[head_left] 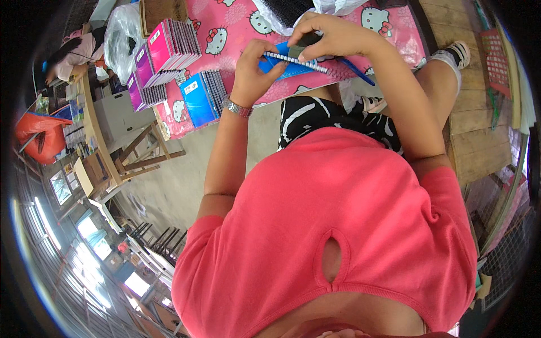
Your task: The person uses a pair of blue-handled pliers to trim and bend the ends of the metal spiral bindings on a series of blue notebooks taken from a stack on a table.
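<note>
A blue spiral notebook point(293, 70) lies at the table's near edge, its coil side turned up toward me. My left hand point(255, 70) is closed on the notebook's left end, thumb and fingers on either side of the coil. My right hand point(332, 38) is bent over the middle of the binding, pinching a small dark block-like piece point(307, 40) whose kind I cannot make out. Right of that hand the loose end of the wire coil point(337, 73) sticks out past the pages. A narrow blue strip point(356, 71) extends beside it.
Stacks of pink notebooks point(168, 45), purple notebooks point(137, 90) and blue notebooks point(202, 97) stand on the left of the pink patterned table point(217, 42). Clear plastic bags point(122, 39) and black mesh material point(284, 11) lie farther back. Another person point(79, 53) is at far left.
</note>
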Demonstrator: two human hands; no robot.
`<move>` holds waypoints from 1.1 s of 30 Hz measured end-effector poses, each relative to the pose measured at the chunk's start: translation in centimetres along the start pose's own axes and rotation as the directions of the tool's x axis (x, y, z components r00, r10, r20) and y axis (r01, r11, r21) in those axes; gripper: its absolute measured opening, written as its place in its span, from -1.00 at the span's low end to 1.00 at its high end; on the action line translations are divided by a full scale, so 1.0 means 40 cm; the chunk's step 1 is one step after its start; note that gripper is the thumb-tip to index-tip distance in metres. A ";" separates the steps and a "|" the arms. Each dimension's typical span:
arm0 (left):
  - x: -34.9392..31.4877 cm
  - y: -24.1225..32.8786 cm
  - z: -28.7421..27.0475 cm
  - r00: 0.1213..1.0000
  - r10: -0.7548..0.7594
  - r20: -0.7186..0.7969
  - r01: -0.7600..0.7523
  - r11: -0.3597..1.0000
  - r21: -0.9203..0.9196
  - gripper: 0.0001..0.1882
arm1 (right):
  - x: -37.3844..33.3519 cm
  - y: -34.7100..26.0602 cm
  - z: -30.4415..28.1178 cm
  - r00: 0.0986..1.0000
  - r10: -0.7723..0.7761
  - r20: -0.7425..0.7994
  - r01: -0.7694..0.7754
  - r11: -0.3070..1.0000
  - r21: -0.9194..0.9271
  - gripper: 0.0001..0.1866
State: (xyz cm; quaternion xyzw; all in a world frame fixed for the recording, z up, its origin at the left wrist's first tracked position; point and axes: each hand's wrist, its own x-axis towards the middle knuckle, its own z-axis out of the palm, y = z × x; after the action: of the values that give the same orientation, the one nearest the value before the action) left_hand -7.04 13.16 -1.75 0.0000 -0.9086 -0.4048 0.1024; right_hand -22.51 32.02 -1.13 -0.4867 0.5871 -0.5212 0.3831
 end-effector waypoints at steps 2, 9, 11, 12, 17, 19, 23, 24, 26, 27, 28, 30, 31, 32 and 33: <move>0.008 -0.002 -0.002 1.000 -0.014 0.022 0.013 0.999 0.034 -0.69 | -0.005 -0.002 0.005 0.994 0.077 -0.076 -0.072 0.995 0.064 -0.65; -0.007 -0.024 0.006 0.999 -0.047 0.011 0.048 0.996 -0.076 -0.74 | -0.088 0.071 -0.079 0.963 0.244 -0.116 -0.244 0.970 0.017 -0.55; -0.015 -0.010 0.001 0.974 -0.220 -0.061 0.207 0.964 -0.169 -0.77 | -0.189 0.088 -0.114 0.931 0.221 -0.291 -0.310 0.901 -0.304 -0.59; -0.019 -0.010 0.000 0.977 -0.208 -0.054 0.196 0.965 -0.176 -0.77 | -0.235 0.080 -0.133 0.894 0.120 -0.433 -0.377 0.723 -0.579 -0.64; -0.059 -0.015 0.015 0.919 -0.358 -0.165 0.228 0.824 -0.519 -0.77 | -0.290 0.089 -0.066 0.771 -0.253 -0.585 -0.491 0.349 -0.798 -0.73; -0.063 -0.007 0.024 0.906 -0.370 -0.204 0.242 0.850 -0.469 -0.78 | -0.253 0.060 0.008 0.705 -0.223 -0.673 -0.644 0.196 -0.740 -0.49; -0.072 -0.004 0.041 0.879 -0.413 -0.239 0.277 0.849 -0.450 -0.76 | -0.230 0.121 0.100 0.841 -0.056 -0.539 -0.483 0.373 -0.792 -0.43; -0.075 0.004 0.040 0.878 -0.407 -0.252 0.277 0.861 -0.426 -0.74 | -0.227 0.127 0.105 0.856 -0.085 -0.510 -0.455 0.345 -0.821 -0.43; -0.081 -0.001 0.044 0.872 -0.416 -0.258 0.273 0.851 -0.449 -0.74 | -0.233 0.134 0.096 0.881 -0.116 -0.458 -0.406 0.309 -0.860 -0.40; -0.087 -0.007 0.047 0.869 -0.423 -0.255 0.270 0.839 -0.473 -0.74 | -0.241 0.137 0.086 0.885 -0.131 -0.447 -0.390 0.316 -0.865 -0.40; -0.083 -0.005 0.055 0.863 -0.425 -0.272 0.248 0.827 -0.505 -0.75 | -0.251 0.138 0.071 0.906 -0.118 -0.407 -0.344 0.357 -0.869 -0.39; -0.082 0.013 0.065 0.868 -0.384 -0.316 0.209 0.858 -0.469 -0.77 | -0.264 0.133 0.049 0.937 -0.054 -0.346 -0.284 0.459 -0.842 -0.37; -0.080 0.014 0.079 0.866 -0.352 -0.356 0.130 0.844 -0.520 -0.75 | -0.272 0.129 0.035 0.939 -0.068 -0.338 -0.272 0.457 -0.847 -0.37; -0.083 0.003 0.082 0.873 -0.326 -0.362 0.125 0.868 -0.480 -0.75 | -0.278 0.123 0.020 0.942 -0.021 -0.335 -0.262 0.577 -0.773 -0.38; -0.087 -0.001 0.085 0.869 -0.324 -0.374 0.121 0.871 -0.475 -0.75 | -0.278 0.110 0.012 0.946 0.031 -0.322 -0.255 0.685 -0.683 -0.39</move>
State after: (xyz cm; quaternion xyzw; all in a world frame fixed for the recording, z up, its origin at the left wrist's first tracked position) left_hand -4.26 15.94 -4.64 0.1763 -0.7405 -0.5965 0.2545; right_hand -20.22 42.63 -6.18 -0.4690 0.8284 -0.2838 0.1147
